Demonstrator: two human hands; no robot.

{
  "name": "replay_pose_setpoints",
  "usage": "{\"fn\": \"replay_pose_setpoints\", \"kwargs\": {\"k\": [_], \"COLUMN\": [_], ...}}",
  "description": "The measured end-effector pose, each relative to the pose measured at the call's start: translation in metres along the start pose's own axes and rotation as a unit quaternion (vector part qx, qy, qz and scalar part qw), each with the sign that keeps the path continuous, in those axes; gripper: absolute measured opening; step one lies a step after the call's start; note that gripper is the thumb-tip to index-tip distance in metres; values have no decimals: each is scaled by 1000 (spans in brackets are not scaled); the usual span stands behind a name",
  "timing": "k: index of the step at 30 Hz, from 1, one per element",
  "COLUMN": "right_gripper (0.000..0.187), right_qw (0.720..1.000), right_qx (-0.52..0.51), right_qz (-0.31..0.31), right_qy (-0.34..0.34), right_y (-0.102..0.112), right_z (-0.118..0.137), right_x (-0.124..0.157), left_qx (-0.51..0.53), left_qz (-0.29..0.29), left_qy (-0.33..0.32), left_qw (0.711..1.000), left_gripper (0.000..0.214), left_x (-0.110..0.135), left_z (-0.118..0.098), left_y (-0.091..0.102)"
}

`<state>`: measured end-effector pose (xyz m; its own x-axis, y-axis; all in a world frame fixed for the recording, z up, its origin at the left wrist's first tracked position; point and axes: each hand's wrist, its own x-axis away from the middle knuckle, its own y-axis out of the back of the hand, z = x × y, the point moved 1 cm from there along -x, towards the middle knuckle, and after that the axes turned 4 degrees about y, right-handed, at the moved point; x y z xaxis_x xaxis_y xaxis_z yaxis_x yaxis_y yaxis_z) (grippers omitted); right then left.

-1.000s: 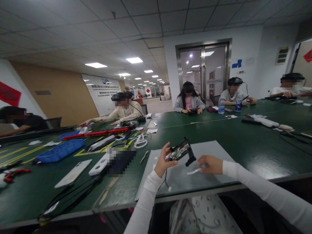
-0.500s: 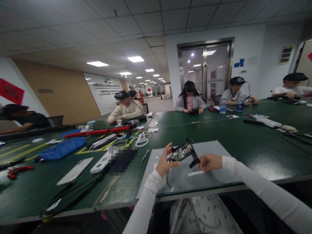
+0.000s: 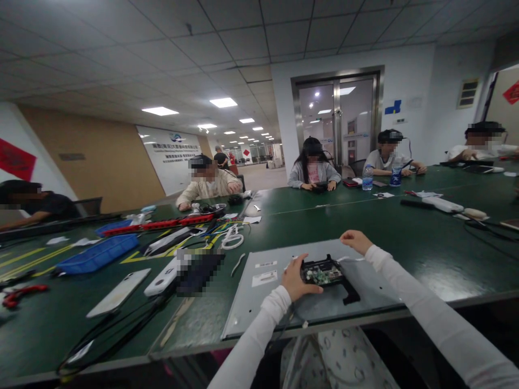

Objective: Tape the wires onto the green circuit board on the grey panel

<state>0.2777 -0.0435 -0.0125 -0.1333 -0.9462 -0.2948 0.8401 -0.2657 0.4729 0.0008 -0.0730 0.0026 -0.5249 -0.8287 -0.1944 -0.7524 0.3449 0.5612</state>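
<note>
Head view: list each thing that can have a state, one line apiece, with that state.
Circuit board module, lying flat on the grey metal panel, circuit side up.
Left hand, gripping the module's left end.
Right hand, resting at the panel's far edge, holding nothing that shows.
Glass doors, closed.
Water bottle, upright.
White phone, lying flat on the green table.
Ceiling lights, on.

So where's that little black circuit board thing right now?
The circuit board lies on the grey metal plate near the table's front edge, under the left hand.
</note>
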Motion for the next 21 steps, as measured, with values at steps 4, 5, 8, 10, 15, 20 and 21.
{"fn": "replay_pose_setpoints", "kwargs": {"k": [4,5,8,10,15,20,21], "right_gripper": [19,19,14,9,9,26,26], "right_qw": [998,997,991,988,994,999,999], "right_qx": [35,43,64,74,70,31,20], "right_qz": [46,65,118,132,88,-13,-26], "right_qy": [6,9,17,18,18,9,10], "right_y": [-9,-9,-6,-3,14,28,27], "right_z": [-10,-12,-15,-16,-13,-8,-8], "right_x": [6,8,14,16,9,-4,-7], "left_qx": [-111,-122,-142,-159,-211,-231,-225], "left_qz": [-7,-6,-1,1,14,5,-3], "left_qy": [-6,-11,-17,-17,-21,-47,-55], "left_qw": [994,992,990,987,977,972,973], "left_gripper": [98,99,100,102,104,98,94], "left_x": [1,1,0,-1,0,-2,-5], "left_z": [5,5,6,7,9,10,10], "left_y": [-2,-2,-2,-1,-2,-3,0]}}
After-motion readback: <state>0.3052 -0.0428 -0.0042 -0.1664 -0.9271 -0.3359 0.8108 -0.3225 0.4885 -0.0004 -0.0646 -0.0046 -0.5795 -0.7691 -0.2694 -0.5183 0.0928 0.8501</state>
